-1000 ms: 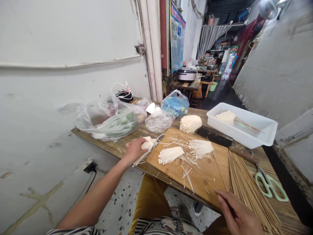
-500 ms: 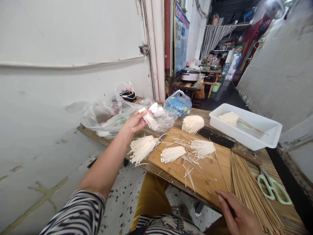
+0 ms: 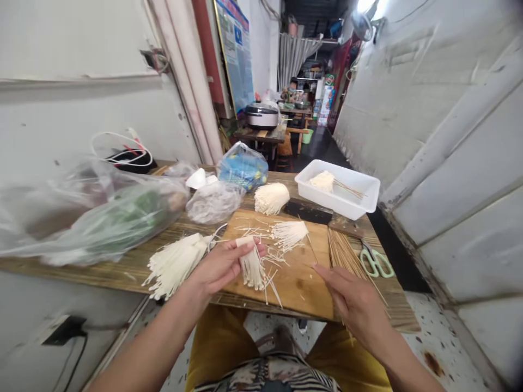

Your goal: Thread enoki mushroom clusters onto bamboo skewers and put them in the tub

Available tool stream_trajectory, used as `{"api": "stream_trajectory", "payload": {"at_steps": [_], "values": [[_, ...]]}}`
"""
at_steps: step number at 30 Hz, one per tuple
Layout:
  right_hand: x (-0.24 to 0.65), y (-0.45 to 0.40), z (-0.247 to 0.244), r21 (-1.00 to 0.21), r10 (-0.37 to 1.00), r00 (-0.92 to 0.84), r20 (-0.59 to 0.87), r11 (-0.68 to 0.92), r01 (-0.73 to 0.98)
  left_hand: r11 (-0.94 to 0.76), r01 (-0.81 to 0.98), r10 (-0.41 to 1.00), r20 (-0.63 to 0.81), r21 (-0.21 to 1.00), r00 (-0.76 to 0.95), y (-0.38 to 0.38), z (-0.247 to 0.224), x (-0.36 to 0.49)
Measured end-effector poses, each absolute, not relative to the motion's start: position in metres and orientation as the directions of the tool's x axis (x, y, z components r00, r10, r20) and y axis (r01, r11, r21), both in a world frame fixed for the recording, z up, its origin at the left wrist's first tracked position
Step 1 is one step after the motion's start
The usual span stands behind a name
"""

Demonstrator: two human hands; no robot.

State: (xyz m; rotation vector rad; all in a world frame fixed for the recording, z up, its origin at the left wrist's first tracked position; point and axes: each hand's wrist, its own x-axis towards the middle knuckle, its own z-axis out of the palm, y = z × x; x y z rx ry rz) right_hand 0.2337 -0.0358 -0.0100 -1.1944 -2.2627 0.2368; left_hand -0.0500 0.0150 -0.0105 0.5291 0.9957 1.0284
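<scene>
Along our wooden counter, a cutting board sits at lower centre of the frame. Our left hand is curled around the top of a small enoki mushroom bunch, which hangs down over the board. Our right hand, open and holding nothing, hovers near the board's right edge, just beside the bamboo skewers.
</scene>
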Motion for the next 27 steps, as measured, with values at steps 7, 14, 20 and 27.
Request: {"api": "stream_trajectory", "payload": {"at_steps": [7, 14, 20, 27], "values": [[0.2343, -0.0334, -0.0079, -0.348, 0.778, -0.477, 0.410, 0.616, 0.706, 0.531, -0.427, 0.846, -0.485, 0.732, 0.222, 0.0118, -0.0023, -0.0377], [0.2349, -0.0376, -0.0032, -0.352, 0.776, -0.485, 0.403, 0.620, 0.701, 0.552, -0.403, 0.834, -0.475, 0.731, 0.281, 0.0120, -0.0086, -0.0372], [0.2332, -0.0400, -0.0013, -0.334, 0.771, -0.495, 0.400, 0.625, 0.705, 0.556, -0.362, 0.827, -0.453, 0.748, 0.332, 0.0077, -0.0062, -0.0369], [0.2339, -0.0411, -0.0018, -0.273, 0.751, -0.522, 0.404, 0.644, 0.715, 0.549, -0.342, 0.830, -0.446, 0.763, 0.336, 0.0057, -0.0020, -0.0370]]}}
